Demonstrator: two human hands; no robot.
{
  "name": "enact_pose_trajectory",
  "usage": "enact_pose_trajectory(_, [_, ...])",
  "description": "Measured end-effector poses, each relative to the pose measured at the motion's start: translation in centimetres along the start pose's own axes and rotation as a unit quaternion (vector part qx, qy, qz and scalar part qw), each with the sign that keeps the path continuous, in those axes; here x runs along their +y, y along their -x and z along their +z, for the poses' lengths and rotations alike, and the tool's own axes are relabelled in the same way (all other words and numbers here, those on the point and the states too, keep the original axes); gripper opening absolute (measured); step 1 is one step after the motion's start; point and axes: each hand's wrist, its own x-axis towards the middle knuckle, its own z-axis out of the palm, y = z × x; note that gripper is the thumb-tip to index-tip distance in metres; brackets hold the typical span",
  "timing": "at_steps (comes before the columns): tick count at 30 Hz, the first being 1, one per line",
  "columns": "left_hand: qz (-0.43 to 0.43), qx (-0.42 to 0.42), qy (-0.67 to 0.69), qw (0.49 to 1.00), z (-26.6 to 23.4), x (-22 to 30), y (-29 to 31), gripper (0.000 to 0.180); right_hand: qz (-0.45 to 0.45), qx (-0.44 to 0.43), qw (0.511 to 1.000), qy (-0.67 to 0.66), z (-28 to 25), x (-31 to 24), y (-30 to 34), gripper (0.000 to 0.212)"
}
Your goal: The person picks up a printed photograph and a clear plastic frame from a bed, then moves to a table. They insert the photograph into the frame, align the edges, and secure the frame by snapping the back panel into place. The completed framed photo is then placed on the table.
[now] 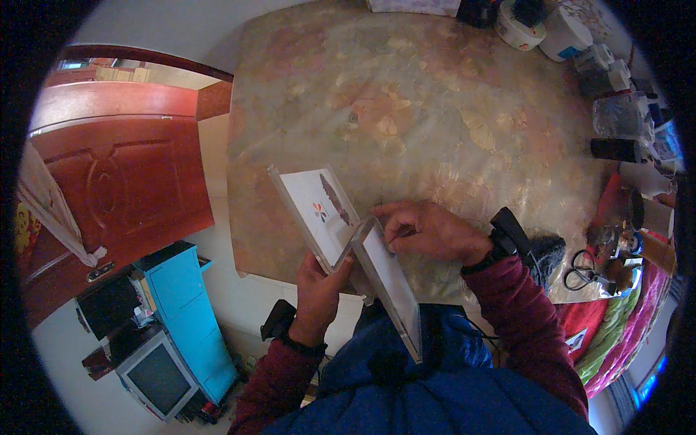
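Above the table point(406, 123), the left hand point(317, 288) grips a clear-edged panel point(317, 210).

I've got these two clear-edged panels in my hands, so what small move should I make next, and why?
Probably secure the right panel with your right hand: its lower end slants down past the near edge of the table, and that hand is up at its top end, its grip unclear. Your left hand holds the left panel near its bottom corner.
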Motion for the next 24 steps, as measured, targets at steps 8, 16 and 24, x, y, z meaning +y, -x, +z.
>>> enact_pose_trajectory(8, [0.002,-0.019,0.036,0.999,-0.3,-0.3,-0.3,0.046,-0.010,-0.009,1.000,-0.005,-0.3,0.2,-0.1,0.020])
enact_pose_trajectory(16, [0.019,-0.012,-0.064,0.998,-0.8,-0.4,-0.7,0.034,-0.006,-0.014,1.000,-0.018,-0.2,0.4,-0.2,0.015])
enact_pose_trajectory(24, [0.020,0.001,-0.057,0.998,0.2,0.2,-0.3,0.033,-0.049,0.021,0.999,0.012,0.0,0.7,0.1,0.017])
